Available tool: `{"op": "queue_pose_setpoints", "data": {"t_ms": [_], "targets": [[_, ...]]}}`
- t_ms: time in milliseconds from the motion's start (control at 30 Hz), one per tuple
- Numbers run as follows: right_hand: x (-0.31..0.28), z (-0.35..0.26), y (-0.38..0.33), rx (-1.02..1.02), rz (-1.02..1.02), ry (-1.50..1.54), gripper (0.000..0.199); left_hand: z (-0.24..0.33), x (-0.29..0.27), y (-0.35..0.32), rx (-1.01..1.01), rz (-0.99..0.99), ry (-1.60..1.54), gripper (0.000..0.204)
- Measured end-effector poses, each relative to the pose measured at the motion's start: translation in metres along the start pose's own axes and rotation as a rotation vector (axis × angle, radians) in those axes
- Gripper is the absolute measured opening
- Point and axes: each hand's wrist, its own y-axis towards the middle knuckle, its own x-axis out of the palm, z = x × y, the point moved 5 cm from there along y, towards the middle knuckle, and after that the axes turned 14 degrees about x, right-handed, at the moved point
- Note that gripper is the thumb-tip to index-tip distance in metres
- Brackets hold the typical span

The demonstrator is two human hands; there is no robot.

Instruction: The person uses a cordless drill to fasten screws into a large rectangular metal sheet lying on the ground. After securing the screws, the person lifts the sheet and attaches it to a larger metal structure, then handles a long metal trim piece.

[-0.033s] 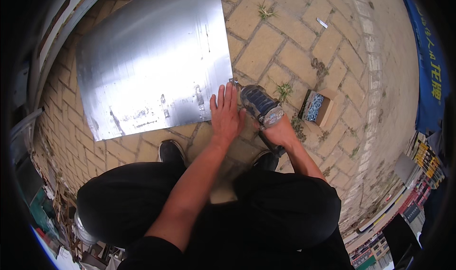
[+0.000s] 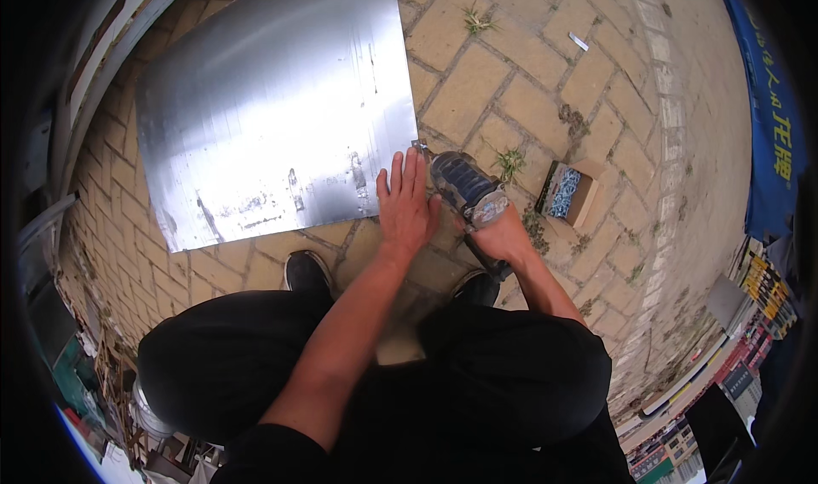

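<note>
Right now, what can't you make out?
Head view:
- Handle of the drill: mostly behind the right grip.
- Near right corner of the sheet: behind the left grip.
- Far edge of the sheet: partly cut off by the picture's top.
- Bracket: too small to tell whether the drill touches it.
- Blue-white pieces in the box: too small to identify.

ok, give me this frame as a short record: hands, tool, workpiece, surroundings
left hand: open, fingers extended over the sheet's near right corner
right hand: gripping the power drill
power drill: front end toward the small metal tab at the sheet's right edge
metal sheet: shiny, dark smudges, flat on the paving
open box: right of the drill, small bluish pieces inside, type unclear
paving: tan bricks, grass tufts in joints
</note>
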Motion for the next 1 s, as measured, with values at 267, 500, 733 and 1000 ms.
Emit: {"op": "queue_pose_setpoints", "data": {"t_ms": [267,500,733,1000], "targets": [[0.0,-0.008,0.005,0.085,0.01,0.022,0.037,-0.004,0.008,-0.001,-0.016,-0.082,0.061,0.082],[0.001,-0.006,0.006,0.133,0.026,0.047,0.034,-0.004,0.008,0.0,-0.008,-0.067,0.054,0.081],[-0.001,-0.02,0.009,0.225,-0.002,-0.021,0.035,-0.008,0.005,0.0,-0.002,-0.005,0.032,0.073],[-0.02,-0.068,0.015,0.306,-0.065,-0.285,0.042,-0.029,-0.02,0.014,0.022,0.275,-0.06,0.039]]}}
